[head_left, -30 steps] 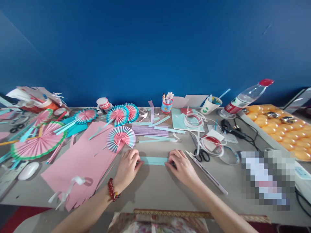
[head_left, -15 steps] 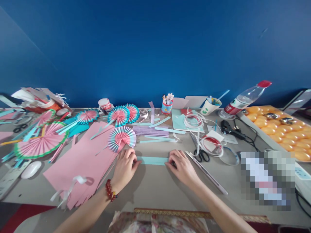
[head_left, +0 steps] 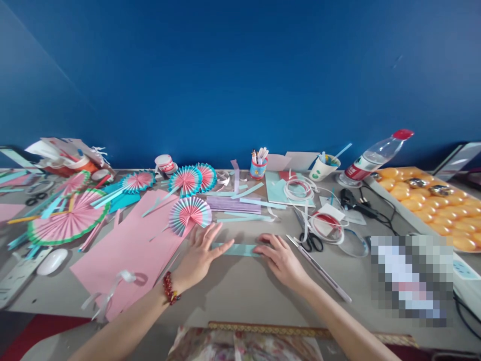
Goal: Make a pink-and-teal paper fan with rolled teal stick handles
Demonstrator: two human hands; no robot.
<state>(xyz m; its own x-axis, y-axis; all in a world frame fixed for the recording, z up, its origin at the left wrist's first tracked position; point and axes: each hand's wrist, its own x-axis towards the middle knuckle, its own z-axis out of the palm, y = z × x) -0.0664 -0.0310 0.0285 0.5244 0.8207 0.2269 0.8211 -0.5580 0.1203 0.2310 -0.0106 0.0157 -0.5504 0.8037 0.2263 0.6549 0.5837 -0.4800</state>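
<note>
A light blue paper strip point(head_left: 239, 249) lies crosswise on the grey table in front of me. My left hand point(head_left: 199, 255), with a red bead bracelet on its wrist, is spread above the strip's left end and holds nothing. At the right end, my right hand point(head_left: 280, 259) has its bent fingers closed on the strip. Just beyond my left hand rests a pleated pink and purple paper fan point(head_left: 190, 215). A folded purple paper point(head_left: 233, 204) and thin light blue strips lie behind the strip.
Pink sheets point(head_left: 124, 250) cover the left side. Right of my right hand are a silver pen-like tool point(head_left: 323, 273), black scissors point(head_left: 312, 241) and white cord coils point(head_left: 298, 188). Farther back stand a pen cup point(head_left: 258, 168), a paper cup point(head_left: 322, 168) and a bottle point(head_left: 372, 160).
My left hand has let go of the strip's left end, and its fingers have opened and spread. The right hand stays at the other end, its fingers slightly shifted left.
</note>
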